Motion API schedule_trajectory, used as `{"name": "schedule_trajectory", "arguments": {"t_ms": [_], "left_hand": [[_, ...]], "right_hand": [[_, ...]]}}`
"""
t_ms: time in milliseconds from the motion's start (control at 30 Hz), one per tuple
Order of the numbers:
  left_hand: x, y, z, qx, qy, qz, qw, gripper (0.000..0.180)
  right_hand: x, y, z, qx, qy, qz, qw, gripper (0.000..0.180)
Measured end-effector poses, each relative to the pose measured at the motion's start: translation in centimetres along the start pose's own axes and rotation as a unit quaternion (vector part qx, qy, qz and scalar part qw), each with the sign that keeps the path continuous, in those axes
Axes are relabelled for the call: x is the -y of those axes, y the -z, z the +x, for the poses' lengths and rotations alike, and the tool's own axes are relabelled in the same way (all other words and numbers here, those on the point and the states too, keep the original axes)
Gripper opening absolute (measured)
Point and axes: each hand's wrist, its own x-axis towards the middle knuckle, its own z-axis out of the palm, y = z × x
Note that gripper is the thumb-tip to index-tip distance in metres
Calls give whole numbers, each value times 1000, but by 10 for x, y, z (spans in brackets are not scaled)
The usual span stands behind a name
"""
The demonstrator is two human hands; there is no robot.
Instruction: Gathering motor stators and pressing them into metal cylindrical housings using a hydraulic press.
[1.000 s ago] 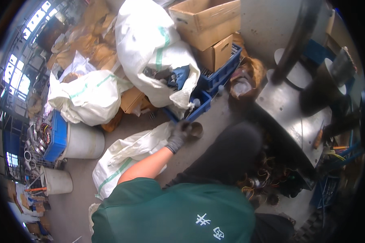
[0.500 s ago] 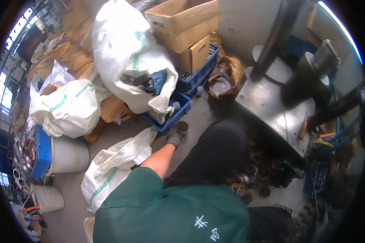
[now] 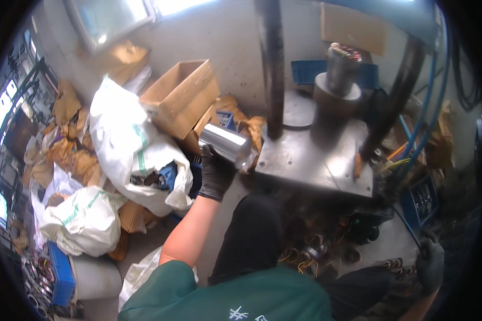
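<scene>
My left hand (image 3: pixel 218 172), in a dark glove, grips a shiny metal cylinder (image 3: pixel 225 142) and holds it up left of a press's steel table (image 3: pixel 316 166). At the far right my right hand (image 3: pixel 430 265), also gloved, is closed around the end of a thin dark rod (image 3: pixel 407 226) that slants up toward the press. On the steel table stands a wide dark cylinder with a pale collar (image 3: pixel 337 88). A narrower grey cylinder (image 3: pixel 341 69) with coloured bits at its top rises out of that collar.
Dark posts (image 3: pixel 270 64) rise from the press table. White sacks (image 3: pixel 128 139), an open cardboard box (image 3: pixel 182 96) and a blue crate (image 3: pixel 61 275) crowd the left. Small wired parts (image 3: pixel 308 257) lie below the table. Blue hoses (image 3: pixel 431 101) hang at right.
My left hand has risen from low beside a blue crate, bringing the metal cylinder up near the press. My right hand has come into view on the rod. The view has turned toward the press.
</scene>
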Motion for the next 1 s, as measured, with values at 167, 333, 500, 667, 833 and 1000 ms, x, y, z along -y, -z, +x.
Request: {"name": "schedule_trajectory", "arguments": {"t_ms": [167,333,500,667,833,1000], "left_hand": [[56,-87,38,31,60,-21,998,74],[84,-158,92,101,-43,75,991,58],[103,-215,166,118,-135,132,975,53],[124,-265,203,-8,-267,192,944,61],[140,-277,237,-21,-287,205,935,69],[146,-290,250,-69,-269,221,935,66]], "right_hand": [[10,9,-1,40,52,-100,993,8],[18,2,-5,19,50,-150,987,6],[30,17,-6,30,-24,-120,992,11],[31,25,-5,89,-24,-79,993,28],[31,27,-7,56,-19,-63,996,34],[30,17,-5,5,-32,-52,998,35]]}}
